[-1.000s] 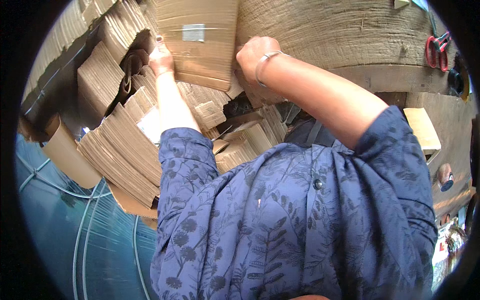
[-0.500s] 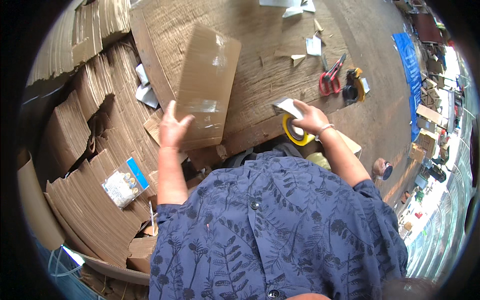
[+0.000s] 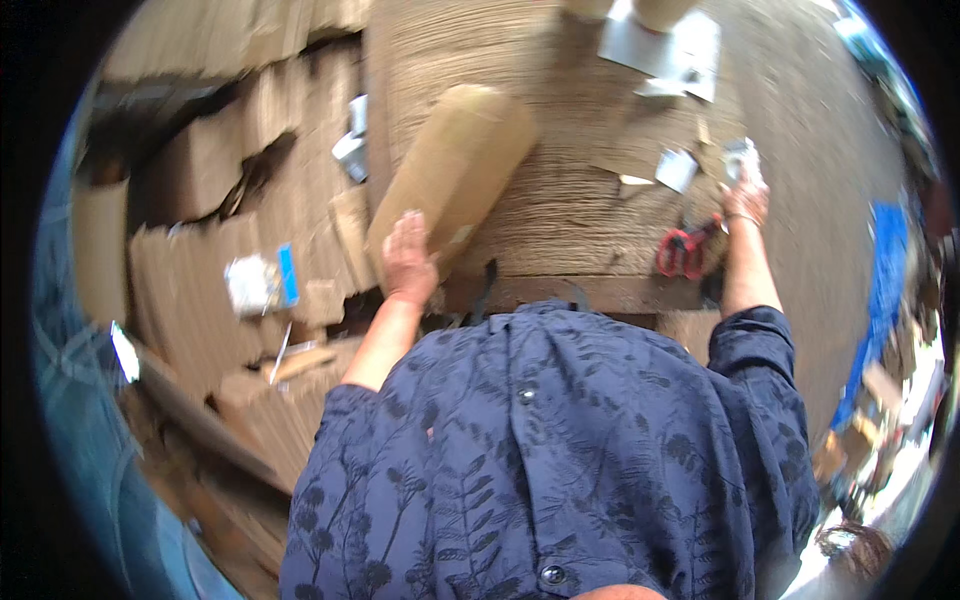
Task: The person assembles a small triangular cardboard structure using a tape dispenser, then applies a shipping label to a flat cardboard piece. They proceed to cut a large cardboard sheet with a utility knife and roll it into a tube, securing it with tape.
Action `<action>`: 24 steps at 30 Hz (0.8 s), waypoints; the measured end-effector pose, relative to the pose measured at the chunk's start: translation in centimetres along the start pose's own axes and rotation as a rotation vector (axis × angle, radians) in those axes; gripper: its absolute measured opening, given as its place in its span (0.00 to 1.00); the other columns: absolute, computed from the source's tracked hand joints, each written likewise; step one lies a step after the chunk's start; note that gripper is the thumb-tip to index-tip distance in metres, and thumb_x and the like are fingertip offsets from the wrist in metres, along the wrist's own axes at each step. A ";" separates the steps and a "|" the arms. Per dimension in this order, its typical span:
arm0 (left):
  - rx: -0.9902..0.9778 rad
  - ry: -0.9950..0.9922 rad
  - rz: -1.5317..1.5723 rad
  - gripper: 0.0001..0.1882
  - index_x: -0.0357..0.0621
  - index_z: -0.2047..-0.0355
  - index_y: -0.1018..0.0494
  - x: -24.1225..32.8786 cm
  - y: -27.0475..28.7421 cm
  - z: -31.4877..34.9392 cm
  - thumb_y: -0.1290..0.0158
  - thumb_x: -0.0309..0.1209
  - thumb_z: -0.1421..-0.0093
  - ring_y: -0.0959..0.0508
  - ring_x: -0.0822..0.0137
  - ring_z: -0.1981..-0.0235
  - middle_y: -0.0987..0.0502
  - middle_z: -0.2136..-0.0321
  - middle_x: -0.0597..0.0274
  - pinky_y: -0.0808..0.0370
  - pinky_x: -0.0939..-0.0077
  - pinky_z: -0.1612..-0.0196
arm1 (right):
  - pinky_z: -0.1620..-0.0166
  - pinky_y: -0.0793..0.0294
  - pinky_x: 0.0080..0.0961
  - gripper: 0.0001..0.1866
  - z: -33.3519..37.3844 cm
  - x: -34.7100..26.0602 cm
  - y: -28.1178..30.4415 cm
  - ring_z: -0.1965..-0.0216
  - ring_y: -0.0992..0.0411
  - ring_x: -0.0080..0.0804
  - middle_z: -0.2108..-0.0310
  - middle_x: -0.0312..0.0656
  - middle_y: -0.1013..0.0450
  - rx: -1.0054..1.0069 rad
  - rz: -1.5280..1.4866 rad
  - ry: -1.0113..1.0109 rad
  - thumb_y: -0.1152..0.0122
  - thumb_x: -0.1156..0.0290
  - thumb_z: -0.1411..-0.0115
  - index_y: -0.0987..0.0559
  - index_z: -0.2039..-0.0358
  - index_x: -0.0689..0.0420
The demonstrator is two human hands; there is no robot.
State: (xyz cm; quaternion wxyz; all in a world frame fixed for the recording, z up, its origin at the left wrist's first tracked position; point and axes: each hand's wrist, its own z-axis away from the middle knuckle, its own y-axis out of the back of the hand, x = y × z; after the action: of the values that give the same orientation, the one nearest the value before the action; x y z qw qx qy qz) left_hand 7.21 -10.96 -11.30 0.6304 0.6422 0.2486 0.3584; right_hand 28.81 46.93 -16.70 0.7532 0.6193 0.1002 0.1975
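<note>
My left hand [image 3: 408, 260] lies with outstretched fingers on the near end of a long brown cardboard box [image 3: 455, 165]. The box slants up and to the right on the wooden table [image 3: 560, 235]. Far over on the right, my right hand [image 3: 746, 198] reaches out, its fingers on a whitish, shiny thing [image 3: 740, 155] that is blurred and partly covered. Just left of that wrist are scissors with red handles [image 3: 682, 253]. No yellow tape roll shows now.
Stacked cardboard sheets [image 3: 190, 300] fill the left side, with a clear bag with a blue strip [image 3: 262, 284] on them. Paper scraps [image 3: 677, 171] and a white sheet [image 3: 700, 50] lie toward the back right. A blue sheet [image 3: 873, 300] is at the far right.
My right hand has swung from the table's front edge to the far right, and the yellow tape roll has gone from sight. The box is tilted further right. My left hand lies flatter on it.
</note>
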 end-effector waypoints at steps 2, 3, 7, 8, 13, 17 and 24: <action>0.015 0.009 -0.066 0.40 0.45 0.35 0.46 2.8 0.4 1.2 0.44 0.30 0.48 0.44 0.50 0.34 0.44 0.35 0.50 0.47 0.52 0.36 | 0.49 0.29 0.44 0.40 -1.0 -2.0 -0.1 0.49 0.31 0.50 0.50 0.54 0.32 -0.144 -0.055 0.044 0.34 0.51 0.48 0.41 0.36 0.31; 0.026 0.039 -0.118 0.39 0.44 0.35 0.46 4.3 0.7 2.6 0.45 0.30 0.47 0.45 0.48 0.34 0.46 0.35 0.49 0.48 0.52 0.36 | 0.47 0.30 0.43 0.39 0.5 -4.7 3.8 0.48 0.32 0.50 0.50 0.53 0.32 -0.231 -0.013 0.087 0.34 0.52 0.48 0.41 0.36 0.29; -0.051 0.051 0.035 0.44 0.49 0.34 0.46 8.1 1.6 5.2 0.40 0.41 0.49 0.55 0.48 0.31 0.56 0.31 0.52 0.52 0.51 0.34 | 0.42 0.37 0.41 0.40 1.5 -9.5 2.8 0.44 0.35 0.49 0.49 0.53 0.31 0.049 -0.244 0.351 0.34 0.55 0.48 0.40 0.36 0.41; -0.066 0.030 0.093 0.46 0.54 0.34 0.46 8.6 1.6 5.9 0.37 0.45 0.52 0.57 0.49 0.30 0.57 0.31 0.53 0.51 0.52 0.34 | 0.41 0.38 0.41 0.41 2.3 -11.6 3.4 0.44 0.37 0.49 0.48 0.54 0.32 0.087 -0.347 0.541 0.34 0.52 0.48 0.41 0.35 0.45; -0.087 -0.282 0.115 0.36 0.55 0.41 0.36 7.7 0.1 10.0 0.39 0.43 0.52 0.46 0.57 0.33 0.43 0.35 0.60 0.46 0.56 0.35 | 0.39 0.39 0.38 0.47 9.1 -24.4 5.6 0.39 0.41 0.50 0.42 0.57 0.38 -0.169 -0.657 1.010 0.32 0.49 0.49 0.44 0.34 0.51; 0.097 -0.034 0.200 0.23 0.47 0.51 0.28 6.4 0.9 14.1 0.41 0.39 0.47 0.37 0.55 0.39 0.35 0.43 0.55 0.37 0.61 0.39 | 0.42 0.35 0.38 0.48 9.0 -23.6 1.0 0.43 0.36 0.51 0.45 0.56 0.34 -0.702 -0.805 1.078 0.27 0.54 0.52 0.43 0.36 0.56; -0.034 0.422 0.818 0.34 0.39 0.40 0.37 1.5 -4.1 14.3 0.60 0.55 0.35 0.40 0.56 0.36 0.38 0.38 0.49 0.42 0.64 0.36 | 0.43 0.34 0.35 0.47 10.9 -19.4 1.5 0.45 0.32 0.43 0.47 0.47 0.31 -0.537 -0.455 0.975 0.21 0.59 0.60 0.36 0.42 0.58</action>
State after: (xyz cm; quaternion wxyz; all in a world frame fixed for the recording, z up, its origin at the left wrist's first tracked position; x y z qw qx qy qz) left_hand 19.71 -18.52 -14.38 0.3831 0.5899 0.0916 0.7049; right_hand 15.41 29.25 -14.72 0.7739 0.2082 0.5109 0.3109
